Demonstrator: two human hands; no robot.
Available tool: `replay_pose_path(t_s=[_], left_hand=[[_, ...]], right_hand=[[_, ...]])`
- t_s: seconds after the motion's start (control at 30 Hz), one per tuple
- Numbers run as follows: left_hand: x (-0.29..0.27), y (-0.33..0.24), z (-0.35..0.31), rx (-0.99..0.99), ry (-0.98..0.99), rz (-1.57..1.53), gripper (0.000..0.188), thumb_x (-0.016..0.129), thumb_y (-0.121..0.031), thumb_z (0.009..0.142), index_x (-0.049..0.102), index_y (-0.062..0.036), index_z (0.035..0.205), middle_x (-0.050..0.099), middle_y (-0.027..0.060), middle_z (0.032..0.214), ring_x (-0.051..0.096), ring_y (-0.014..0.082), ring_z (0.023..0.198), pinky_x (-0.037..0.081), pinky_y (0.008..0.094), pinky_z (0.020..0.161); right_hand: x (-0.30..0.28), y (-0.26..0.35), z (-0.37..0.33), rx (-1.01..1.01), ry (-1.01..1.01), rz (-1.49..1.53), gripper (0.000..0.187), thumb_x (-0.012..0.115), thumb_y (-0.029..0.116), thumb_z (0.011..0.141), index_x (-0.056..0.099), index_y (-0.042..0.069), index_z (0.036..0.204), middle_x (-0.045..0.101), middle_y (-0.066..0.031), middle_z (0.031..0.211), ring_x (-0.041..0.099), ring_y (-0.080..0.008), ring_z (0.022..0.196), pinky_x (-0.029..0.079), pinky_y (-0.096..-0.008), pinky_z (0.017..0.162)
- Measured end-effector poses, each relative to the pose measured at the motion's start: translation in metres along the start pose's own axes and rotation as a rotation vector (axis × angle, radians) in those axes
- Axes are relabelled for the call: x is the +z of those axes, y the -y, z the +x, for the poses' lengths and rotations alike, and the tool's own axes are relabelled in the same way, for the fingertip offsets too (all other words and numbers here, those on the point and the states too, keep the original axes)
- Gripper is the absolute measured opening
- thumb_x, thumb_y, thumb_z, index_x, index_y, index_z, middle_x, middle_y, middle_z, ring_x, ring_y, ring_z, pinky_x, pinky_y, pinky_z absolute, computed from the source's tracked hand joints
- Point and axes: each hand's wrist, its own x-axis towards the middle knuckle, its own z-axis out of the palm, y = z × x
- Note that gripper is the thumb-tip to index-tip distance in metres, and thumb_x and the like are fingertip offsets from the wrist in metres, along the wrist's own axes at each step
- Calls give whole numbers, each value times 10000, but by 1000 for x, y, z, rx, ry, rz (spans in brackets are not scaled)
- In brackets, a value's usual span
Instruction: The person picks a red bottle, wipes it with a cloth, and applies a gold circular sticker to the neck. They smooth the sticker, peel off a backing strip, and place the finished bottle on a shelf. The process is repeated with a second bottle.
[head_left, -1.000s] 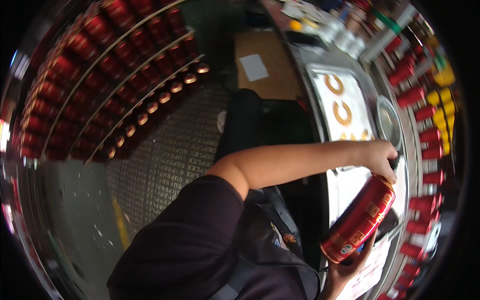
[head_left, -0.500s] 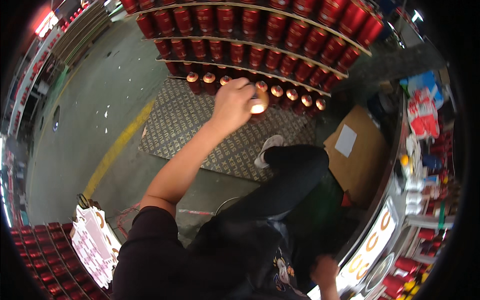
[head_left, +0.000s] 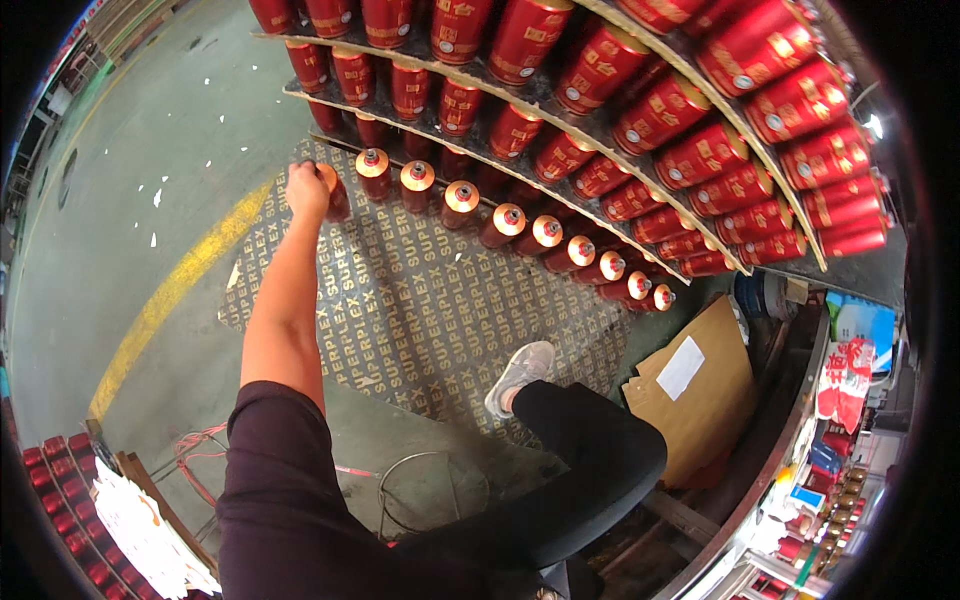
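My left hand point(head_left: 308, 190) is stretched out to the far left end of the front row, its fingers closed round the top of a red bottle point(head_left: 340, 196) with a gold shoulder. That bottle stands at the edge of a printed plywood board point(head_left: 400, 310), beside another red bottle point(head_left: 373, 180) of the same kind. Several more run in a row to the right, each with a gold shoulder and narrow neck, such as the bottle point(head_left: 508, 222) near the middle. My fingers partly hide the held bottle's top. My right hand is out of the picture.
Tiers of red bottles point(head_left: 525, 40) on thin boards rise behind the row. A brown cardboard sheet point(head_left: 700, 400) with white paper leans at the right, by a cluttered bench. A wire ring point(head_left: 420, 490) and red cord point(head_left: 190, 455) lie on the floor. My shoe point(head_left: 522, 375) rests on the plywood.
My left hand has carried the bottle left, from in front of the row's middle to its left end. My right hand, earlier at lower right, has left the view. The camera view has shifted.
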Motion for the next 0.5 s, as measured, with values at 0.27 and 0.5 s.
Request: replay_pose_path(t_s=[0.27,0.5], left_hand=[[88,34,64,-38,74,-58,186,671,-226,892,700,-62,973,643,210,1124,634,423,1027,514,518,864],[122,33,89,79,94,4,201,607,-175,905,658,-25,1030,665,241,1091,633,433,1045,512,507,887]], right_hand=[[-23,30,4,117,31,31,251,683,319,786,746,87,857,717,-156,919,702,-357,914,556,-466,813],[-17,31,-6,170,46,39,241,676,309,793,747,85,849,719,-158,911,704,-353,909,557,-462,809]])
